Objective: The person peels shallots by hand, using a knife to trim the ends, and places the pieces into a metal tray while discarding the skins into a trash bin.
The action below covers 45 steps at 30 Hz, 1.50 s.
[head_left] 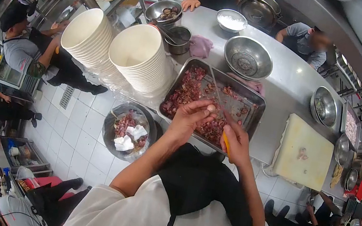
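My right hand (238,144) is wrapped round the yellow handle of a knife (225,142), whose long thin blade points up over the tray. Just left of it, my left hand (189,120) pinches a small pale peeled bulb (211,108), perhaps a shallot or garlic clove. Both hands are above the near side of a metal tray (261,108). Reddish-purple skins and small bulbs (191,82) lie heaped in the tray, thickest at its left and near sides.
Stacked white tubs (141,51) stand left of the tray. A metal bowl (248,57) sits behind it, a cutting board (306,151) to the right. On the floor, a lined bin (153,130) holds skins and white paper. Co-workers stand around; one person's hand (190,3) rests on the counter.
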Each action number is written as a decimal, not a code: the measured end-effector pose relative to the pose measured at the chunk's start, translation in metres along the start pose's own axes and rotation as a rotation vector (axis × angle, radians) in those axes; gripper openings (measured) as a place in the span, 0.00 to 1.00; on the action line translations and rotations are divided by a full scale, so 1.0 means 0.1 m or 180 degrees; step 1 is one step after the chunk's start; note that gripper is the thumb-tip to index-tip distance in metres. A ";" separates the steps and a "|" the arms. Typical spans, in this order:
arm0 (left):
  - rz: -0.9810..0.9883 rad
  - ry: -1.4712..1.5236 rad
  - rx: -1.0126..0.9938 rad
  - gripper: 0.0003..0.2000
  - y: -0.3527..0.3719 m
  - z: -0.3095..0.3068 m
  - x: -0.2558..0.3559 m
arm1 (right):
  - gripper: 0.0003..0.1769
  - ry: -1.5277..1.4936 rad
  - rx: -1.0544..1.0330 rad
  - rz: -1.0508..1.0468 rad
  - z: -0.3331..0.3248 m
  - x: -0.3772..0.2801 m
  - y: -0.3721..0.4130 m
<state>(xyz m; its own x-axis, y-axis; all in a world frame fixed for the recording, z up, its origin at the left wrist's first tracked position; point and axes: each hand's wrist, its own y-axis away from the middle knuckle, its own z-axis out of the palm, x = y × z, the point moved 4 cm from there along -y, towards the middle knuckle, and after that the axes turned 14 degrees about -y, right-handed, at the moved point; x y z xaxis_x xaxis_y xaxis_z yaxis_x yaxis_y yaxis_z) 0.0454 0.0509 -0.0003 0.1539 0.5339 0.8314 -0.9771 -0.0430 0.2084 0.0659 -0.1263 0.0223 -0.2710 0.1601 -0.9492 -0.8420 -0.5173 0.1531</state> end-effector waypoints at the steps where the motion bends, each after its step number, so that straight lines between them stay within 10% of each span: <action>1: 0.0046 -0.0090 -0.0008 0.15 0.01 0.01 0.01 | 0.27 0.0088 -0.0060 -0.0039 0.01 -0.01 0.01; 22: 0.0760 -0.0857 0.0236 0.12 0.07 0.04 0.07 | 0.30 0.1908 -0.0207 -0.1423 0.17 -0.34 0.05; 34: 0.0399 -0.0480 0.0020 0.13 0.03 0.08 0.06 | 0.26 -0.0440 0.0051 0.0072 0.00 -0.05 0.00; 45: 0.0523 -0.0257 -0.0055 0.11 0.02 0.08 0.05 | 0.30 0.1093 -0.0150 -0.0595 0.04 -0.19 0.04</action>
<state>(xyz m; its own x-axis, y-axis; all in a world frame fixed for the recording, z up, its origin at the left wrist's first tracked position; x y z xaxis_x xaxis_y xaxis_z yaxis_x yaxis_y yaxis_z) 0.0455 0.0470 0.0080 0.0026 0.4514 0.8923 -0.9923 -0.1092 0.0582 0.0654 -0.1279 0.0426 0.0637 -0.0314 -0.9975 -0.8376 -0.5451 -0.0364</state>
